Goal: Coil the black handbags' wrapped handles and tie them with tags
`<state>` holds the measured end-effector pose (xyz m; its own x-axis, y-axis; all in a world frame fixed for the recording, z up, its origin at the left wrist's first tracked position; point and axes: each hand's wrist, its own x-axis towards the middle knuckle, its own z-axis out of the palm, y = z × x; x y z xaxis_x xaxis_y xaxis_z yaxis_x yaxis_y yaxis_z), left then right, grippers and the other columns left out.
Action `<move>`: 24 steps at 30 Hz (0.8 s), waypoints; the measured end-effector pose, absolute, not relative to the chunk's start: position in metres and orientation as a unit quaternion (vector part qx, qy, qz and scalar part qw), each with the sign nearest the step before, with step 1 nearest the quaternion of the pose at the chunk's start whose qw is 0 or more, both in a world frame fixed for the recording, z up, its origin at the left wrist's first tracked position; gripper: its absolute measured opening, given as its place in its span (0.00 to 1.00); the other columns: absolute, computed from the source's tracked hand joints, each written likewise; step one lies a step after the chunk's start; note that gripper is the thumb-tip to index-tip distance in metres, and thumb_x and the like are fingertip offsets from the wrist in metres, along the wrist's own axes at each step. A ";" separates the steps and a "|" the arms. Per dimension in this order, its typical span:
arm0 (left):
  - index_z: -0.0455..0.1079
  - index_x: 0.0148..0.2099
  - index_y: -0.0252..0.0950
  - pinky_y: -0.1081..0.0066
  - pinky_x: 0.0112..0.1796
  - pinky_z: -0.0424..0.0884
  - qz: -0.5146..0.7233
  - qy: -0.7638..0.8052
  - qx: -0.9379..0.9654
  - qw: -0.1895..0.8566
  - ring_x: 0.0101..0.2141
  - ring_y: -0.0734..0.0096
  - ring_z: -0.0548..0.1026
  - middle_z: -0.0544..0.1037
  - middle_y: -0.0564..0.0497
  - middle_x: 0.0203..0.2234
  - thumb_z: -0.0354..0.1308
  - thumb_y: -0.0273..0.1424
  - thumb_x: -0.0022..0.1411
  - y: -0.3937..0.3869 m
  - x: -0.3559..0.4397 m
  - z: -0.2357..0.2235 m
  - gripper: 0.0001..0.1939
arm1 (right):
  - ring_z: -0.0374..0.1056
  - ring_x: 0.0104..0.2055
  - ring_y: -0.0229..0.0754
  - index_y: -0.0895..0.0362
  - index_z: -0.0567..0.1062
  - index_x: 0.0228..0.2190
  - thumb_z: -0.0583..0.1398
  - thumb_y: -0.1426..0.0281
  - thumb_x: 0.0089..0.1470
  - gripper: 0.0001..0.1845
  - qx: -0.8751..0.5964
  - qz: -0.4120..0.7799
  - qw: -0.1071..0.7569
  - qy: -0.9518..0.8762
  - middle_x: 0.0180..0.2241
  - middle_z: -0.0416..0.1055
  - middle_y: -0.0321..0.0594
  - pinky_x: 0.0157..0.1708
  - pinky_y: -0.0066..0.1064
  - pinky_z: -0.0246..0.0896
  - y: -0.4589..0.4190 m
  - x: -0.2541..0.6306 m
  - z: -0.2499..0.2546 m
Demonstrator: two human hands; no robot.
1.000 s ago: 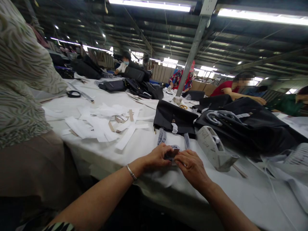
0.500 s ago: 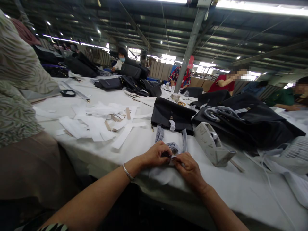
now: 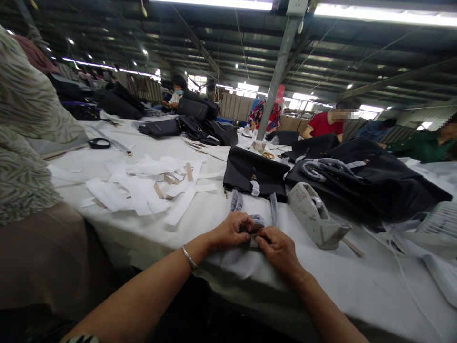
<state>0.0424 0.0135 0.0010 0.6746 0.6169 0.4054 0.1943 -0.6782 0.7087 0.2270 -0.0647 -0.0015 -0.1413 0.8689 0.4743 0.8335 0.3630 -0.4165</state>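
A black handbag [image 3: 255, 171] lies on the white-covered table, its strap [image 3: 236, 201] wrapped in clear plastic and trailing toward me. At the near end of that strap, close to the table edge, my left hand [image 3: 233, 229] has its fingers curled around the wrapped part. My right hand [image 3: 276, 242] pinches the same spot from the other side, the fingertips of both hands almost meeting. A small pale piece [image 3: 253, 241] shows between them; the fingers hide most of what they grip. Just right of my hands stands a grey tape dispenser [image 3: 314, 219].
White and brown paper strips [image 3: 143, 186] are strewn to the left. More black bags [image 3: 371, 181] are heaped at the right, near a white fan [image 3: 439, 224] and its cord. A person in a patterned top [image 3: 28, 133] stands close on my left; other people work beyond.
Both hands stay at the strap end, with only small finger movements. A thin white bit seen between the fingertips earlier no longer shows. The person in red across the table has lowered their arms.
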 end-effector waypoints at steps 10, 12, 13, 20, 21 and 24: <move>0.70 0.40 0.36 0.67 0.42 0.63 0.339 0.256 0.860 0.282 0.36 0.66 0.69 0.73 0.52 0.31 0.66 0.34 0.53 0.011 0.048 -0.004 0.13 | 0.70 0.37 0.42 0.53 0.75 0.29 0.59 0.66 0.50 0.06 -0.647 0.157 0.335 -0.667 0.32 0.75 0.35 0.38 0.32 0.59 -0.060 0.222 0.006; 0.70 0.38 0.35 0.68 0.40 0.62 0.338 0.248 0.863 0.282 0.35 0.67 0.69 0.73 0.52 0.30 0.65 0.36 0.54 0.012 0.048 -0.004 0.13 | 0.69 0.33 0.40 0.53 0.74 0.29 0.60 0.65 0.48 0.05 -0.659 0.189 0.322 -0.653 0.29 0.74 0.33 0.33 0.31 0.59 -0.057 0.221 0.010; 0.70 0.37 0.35 0.68 0.40 0.62 0.338 0.244 0.863 0.284 0.34 0.67 0.69 0.73 0.52 0.29 0.65 0.38 0.55 0.013 0.048 -0.004 0.13 | 0.68 0.31 0.39 0.53 0.72 0.29 0.61 0.65 0.47 0.06 -0.667 0.192 0.317 -0.647 0.28 0.73 0.31 0.32 0.30 0.58 -0.056 0.221 0.012; 0.71 0.41 0.36 0.67 0.41 0.62 0.339 0.263 0.849 0.308 0.36 0.66 0.70 0.74 0.52 0.31 0.66 0.34 0.53 0.013 0.049 -0.004 0.13 | 0.67 0.32 0.38 0.53 0.71 0.26 0.59 0.68 0.53 0.04 -0.619 0.040 0.356 -0.699 0.31 0.70 0.35 0.30 0.30 0.59 -0.059 0.222 -0.003; 0.71 0.40 0.36 0.67 0.41 0.62 0.337 0.267 0.850 0.305 0.36 0.66 0.70 0.74 0.52 0.31 0.66 0.33 0.52 0.013 0.049 -0.005 0.13 | 0.68 0.33 0.39 0.53 0.72 0.27 0.58 0.68 0.55 0.05 -0.600 0.030 0.367 -0.710 0.32 0.70 0.35 0.32 0.30 0.60 -0.060 0.223 -0.007; 0.70 0.37 0.35 0.68 0.40 0.62 0.334 0.266 0.855 0.293 0.35 0.66 0.69 0.74 0.52 0.31 0.66 0.33 0.51 0.014 0.051 -0.008 0.12 | 0.68 0.38 0.40 0.52 0.75 0.31 0.56 0.70 0.59 0.08 -0.543 0.034 0.399 -0.738 0.34 0.71 0.38 0.39 0.31 0.63 -0.064 0.226 -0.015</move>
<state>0.0511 0.0144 -0.0078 0.6352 0.6509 0.4157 0.2591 -0.6867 0.6792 0.2257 -0.0640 -0.0148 -0.0911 0.8284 0.5527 0.7745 0.4079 -0.4836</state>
